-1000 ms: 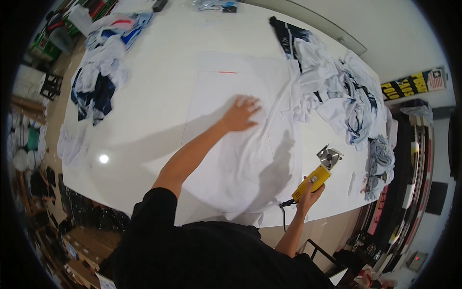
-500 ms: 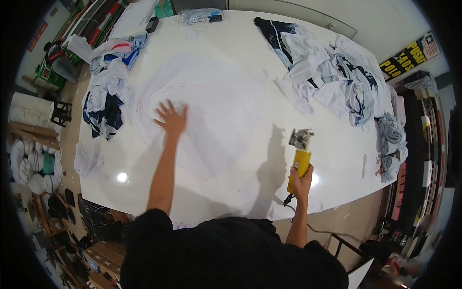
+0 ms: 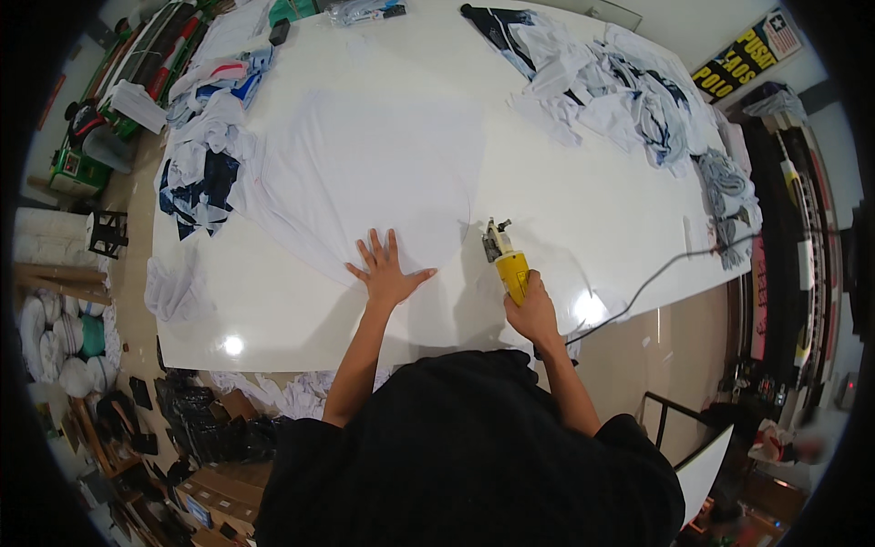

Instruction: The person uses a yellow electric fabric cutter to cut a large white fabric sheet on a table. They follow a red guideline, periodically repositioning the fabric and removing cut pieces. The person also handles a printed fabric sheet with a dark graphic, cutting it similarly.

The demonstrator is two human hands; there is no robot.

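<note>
A large sheet of white fabric (image 3: pixel 392 155) lies spread on the white table. My left hand (image 3: pixel 390 273) presses flat near its front edge, fingers spread and holding nothing. In my right hand (image 3: pixel 536 314) is a yellow handheld electric fabric cutter (image 3: pixel 513 276), gripped around its body. The cutter's metal head (image 3: pixel 495 241) is just right of the fabric's right edge; whether it touches the cloth I cannot tell. A dark power cord (image 3: pixel 656 276) runs from behind my right hand toward the right side.
Heaped white, navy and grey cloth pieces (image 3: pixel 638 100) cover the table's far right. Another cloth pile (image 3: pixel 205 173) stands along the left edge, with a crumpled white scrap (image 3: pixel 173 287) nearer me. A plastic bag (image 3: pixel 360 11) and a small black block (image 3: pixel 280 32) sit at the far edge.
My left hand has come nearer and to the right across the fabric. The cutter has moved left, close to the fabric's edge, and tilts left. The cord now rises over the table's right side.
</note>
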